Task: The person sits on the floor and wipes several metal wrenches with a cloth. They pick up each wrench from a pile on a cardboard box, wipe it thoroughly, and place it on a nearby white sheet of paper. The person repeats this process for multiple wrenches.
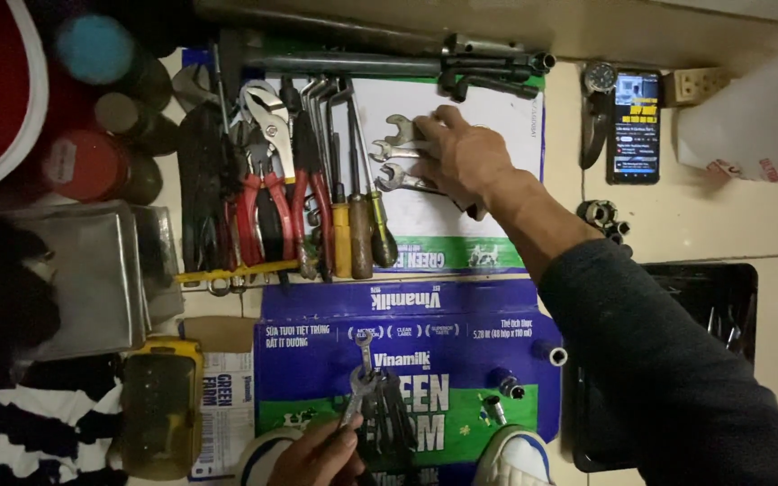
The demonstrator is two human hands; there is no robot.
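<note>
Head view, looking down at flattened cardboard [461, 315] spread on a pale tiled floor [704, 225]. Right hand [465, 157], upper centre of frame, lies palm-down on a few open-end wrenches [398, 148] laid on the white part of the cardboard; fingers spread over their shanks, pressing rather than closed around them. Left hand [317, 454], bottom centre, closed around a bundle of wrenches [373, 396], their heads pointing up-frame over the blue and green print. Left of the right hand: a row of pliers [267, 193] and screwdrivers [357, 225], handles toward the bottom. Long steel bars [389, 63] lie across the top edge. Small sockets [506, 382] rest on the cardboard at lower right of centre. A phone [634, 126] with its screen lit lies at upper right; a black tray [722, 306] sits at right, partly behind the dark sleeve [677, 387].
</note>
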